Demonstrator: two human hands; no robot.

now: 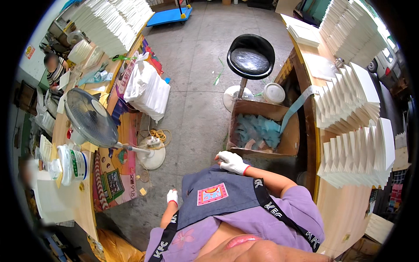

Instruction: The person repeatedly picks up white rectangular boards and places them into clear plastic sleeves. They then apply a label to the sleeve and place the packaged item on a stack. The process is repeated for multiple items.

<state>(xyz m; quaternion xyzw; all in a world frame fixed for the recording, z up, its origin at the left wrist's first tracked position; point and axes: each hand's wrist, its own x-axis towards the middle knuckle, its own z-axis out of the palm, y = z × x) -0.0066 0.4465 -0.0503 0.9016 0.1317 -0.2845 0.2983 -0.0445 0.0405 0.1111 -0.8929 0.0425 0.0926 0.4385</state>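
Note:
My right hand (232, 162), in a white glove with bare fingertips, hangs in front of my grey-blue apron (192, 214). Its fingers curl loosely inward, and no object shows in them. Lower and to the left, my left hand (173, 196) wears a white glove too. It is small in view beside the apron, and how its fingers are bent is unclear. Nearest to my right hand is an open cardboard box (266, 153) on the floor. Light-blue scraps (257, 130) lie inside, and a long blue strip (297, 107) runs from the box up to the right table.
Folded white card stacks (353, 153) stand along the right table (336, 214). A black stool (249, 61) and white bucket (274, 93) are behind the box. At left are a fan (91, 117), its cord (160, 135), white bags (146, 89) and a seated person (56, 72). A blue trolley (170, 16) stands far back.

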